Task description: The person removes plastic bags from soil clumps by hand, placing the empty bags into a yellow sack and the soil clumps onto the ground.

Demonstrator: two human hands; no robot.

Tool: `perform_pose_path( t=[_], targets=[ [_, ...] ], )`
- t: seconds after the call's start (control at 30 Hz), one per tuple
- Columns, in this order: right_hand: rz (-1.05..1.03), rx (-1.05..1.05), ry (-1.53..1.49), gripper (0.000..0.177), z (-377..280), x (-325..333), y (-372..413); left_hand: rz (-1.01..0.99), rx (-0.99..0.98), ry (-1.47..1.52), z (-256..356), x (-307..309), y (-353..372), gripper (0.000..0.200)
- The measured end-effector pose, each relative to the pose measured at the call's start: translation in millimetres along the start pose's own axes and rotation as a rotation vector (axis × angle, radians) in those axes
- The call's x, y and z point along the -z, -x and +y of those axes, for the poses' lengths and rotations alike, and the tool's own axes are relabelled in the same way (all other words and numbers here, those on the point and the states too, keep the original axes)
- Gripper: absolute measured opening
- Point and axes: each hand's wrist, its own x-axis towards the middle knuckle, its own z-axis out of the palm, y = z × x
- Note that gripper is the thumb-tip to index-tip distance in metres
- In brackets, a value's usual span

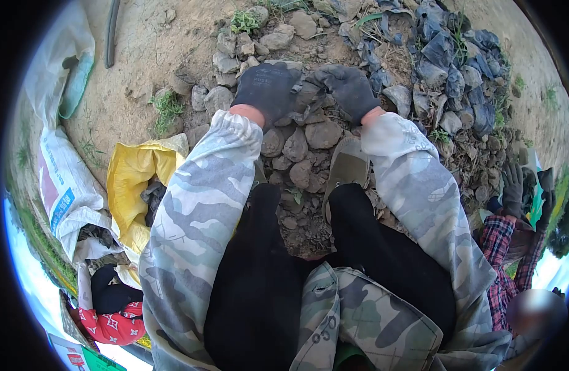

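My left hand [269, 93], in a dark work glove, is closed with its fingers curled down over the pile of stones and clods. Beside it my right hand [348, 93], gloved alike, bends its fingers inward. Between the two hands is a crumpled strip of dark plastic film [309, 110], which both seem to grip; the fingertips are partly hidden. Rounded brown clods [323, 134] lie just below the hands, and grey stones [218, 99] are left of my left hand.
Torn dark plastic sheeting [442, 59] lies among stones at the upper right. A yellow sack [127, 185] and a white sack [65, 176] lie on the left. My shoe [348, 164] stands beside the clods. Other people sit at both sides; one wears a plaid sleeve [498, 241].
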Motion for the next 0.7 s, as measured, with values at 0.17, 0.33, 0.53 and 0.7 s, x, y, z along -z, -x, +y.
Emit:
perform_pose_path(
  t=[0.17,0.33,0.53,0.7],
  targets=[
    [-0.084,-0.241,-0.008,0.03,14.2,9.8,5.0,0.119,0.142,0.26,-7.3,-4.3,6.5,0.034],
    [-0.205,-0.488,0.277,0.031,26.1,8.1,-2.0,0.171,0.213,0.247,-16.9,-17.7,16.1,0.032],
    [0.023,-0.325,-0.022,0.036,30.1,29.4,4.1,0.275,0.284,0.337,-39.6,-28.7,23.1,0.035],
    [0.216,-0.198,-0.243,0.038,61.9,17.3,-7.1,0.45,0.277,0.422,-37.7,-18.4,16.1,0.031]
  ],
)
